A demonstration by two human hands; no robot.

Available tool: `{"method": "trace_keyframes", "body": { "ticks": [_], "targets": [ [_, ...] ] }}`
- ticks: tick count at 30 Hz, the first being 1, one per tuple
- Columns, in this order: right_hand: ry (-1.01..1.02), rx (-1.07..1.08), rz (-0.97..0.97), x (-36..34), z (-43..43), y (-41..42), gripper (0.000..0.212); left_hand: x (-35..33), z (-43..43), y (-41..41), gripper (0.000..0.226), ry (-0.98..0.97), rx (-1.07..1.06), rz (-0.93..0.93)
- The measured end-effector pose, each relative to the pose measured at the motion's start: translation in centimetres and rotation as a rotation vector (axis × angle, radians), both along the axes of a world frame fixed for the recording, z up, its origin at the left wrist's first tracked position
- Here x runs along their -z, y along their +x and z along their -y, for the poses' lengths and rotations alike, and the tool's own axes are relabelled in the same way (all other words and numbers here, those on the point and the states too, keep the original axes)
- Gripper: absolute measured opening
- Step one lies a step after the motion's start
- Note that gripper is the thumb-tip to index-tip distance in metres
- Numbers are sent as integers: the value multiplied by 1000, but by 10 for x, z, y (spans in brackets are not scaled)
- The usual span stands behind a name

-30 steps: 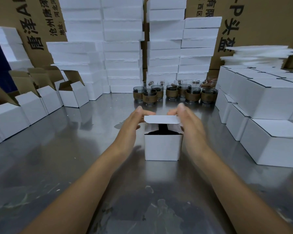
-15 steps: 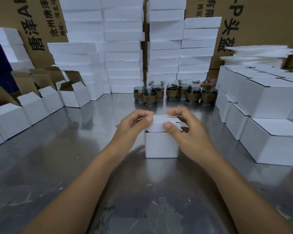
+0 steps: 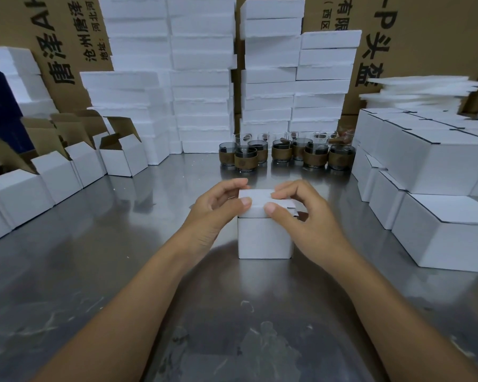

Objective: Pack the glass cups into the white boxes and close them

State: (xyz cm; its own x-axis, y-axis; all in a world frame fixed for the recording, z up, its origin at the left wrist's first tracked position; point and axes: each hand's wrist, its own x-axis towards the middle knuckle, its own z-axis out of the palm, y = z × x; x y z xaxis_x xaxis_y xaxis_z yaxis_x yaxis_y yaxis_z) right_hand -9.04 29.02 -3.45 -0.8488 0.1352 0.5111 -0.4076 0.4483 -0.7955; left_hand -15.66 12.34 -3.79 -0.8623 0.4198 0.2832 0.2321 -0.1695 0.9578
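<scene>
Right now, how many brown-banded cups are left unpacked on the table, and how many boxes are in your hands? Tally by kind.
Brown-banded cups: 7
White box, held at its lid by left hand and right hand: 1
Total: 8
Clear glasses behind the cups: too hidden to count.

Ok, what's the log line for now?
step: close box | left hand: pinching lid | right hand: pinching lid | cups: unpacked, behind box

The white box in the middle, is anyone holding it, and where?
Yes. Both hands hold the white box by its lid: left hand pinches the left end, right hand the right end.
</scene>
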Motion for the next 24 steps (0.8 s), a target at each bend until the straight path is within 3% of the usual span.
{"method": "trace_keyframes", "body": {
  "ticks": [1, 4, 11, 18, 22, 24],
  "targets": [
    [-44, -9, 3, -1, 1, -1, 5, 1, 0, -1, 44, 13, 31, 25],
    [-198, -35, -18, -3, 2, -4, 27, 1, -1, -3, 48, 16, 99, 93],
    [-290, -92, 96, -3, 0, -6, 36, 2, 0, -5, 66, 29, 162, 121],
    [-246, -19, 85, -4, 2, -5, 32, 3, 0, -6, 61, -4, 162, 113],
    [-64, 200, -3, 2, 3, -3, 8, 7, -1, -5, 75, -31, 94, 100],
    [15, 212, 1, 5, 5, 0, 14, 10, -2, -6, 80, -66, 45, 103]
  ]
}}
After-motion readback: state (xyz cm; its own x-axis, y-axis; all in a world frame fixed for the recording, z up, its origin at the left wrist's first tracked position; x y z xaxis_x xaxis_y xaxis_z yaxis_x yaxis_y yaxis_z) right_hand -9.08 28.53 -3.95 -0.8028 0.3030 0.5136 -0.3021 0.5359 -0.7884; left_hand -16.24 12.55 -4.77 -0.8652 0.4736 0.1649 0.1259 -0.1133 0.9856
